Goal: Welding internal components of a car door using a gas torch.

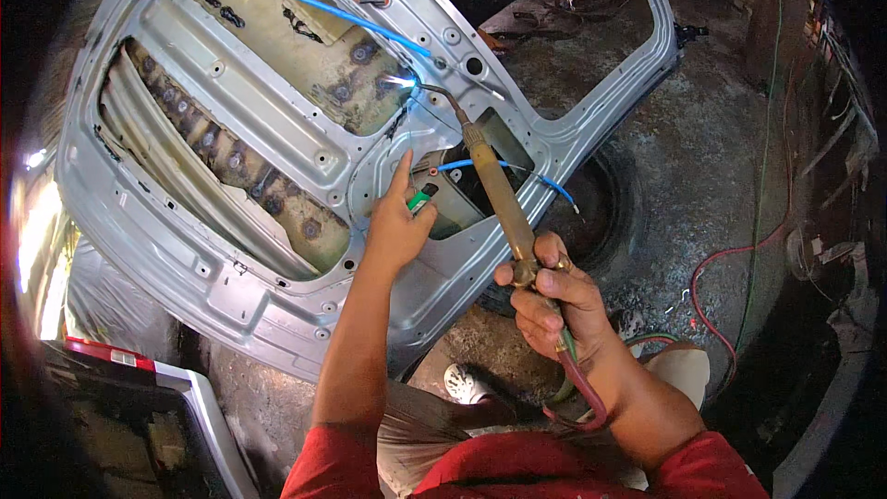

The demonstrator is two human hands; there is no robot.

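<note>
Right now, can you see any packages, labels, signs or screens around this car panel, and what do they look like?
None that I can make out: no package, sign or screen.
Nearest to it: a small green lighter, held in the left hand against the grey car panel; any label on it is too small to tell.

Blue wires (323,5) cross panel (231,83) – open floor (684,176) rt, tyre (610,212) below

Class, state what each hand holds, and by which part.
Right hand grips the brass gas torch at its rear handle, by the hoses. Left hand holds a small green lighter by its body.
</note>
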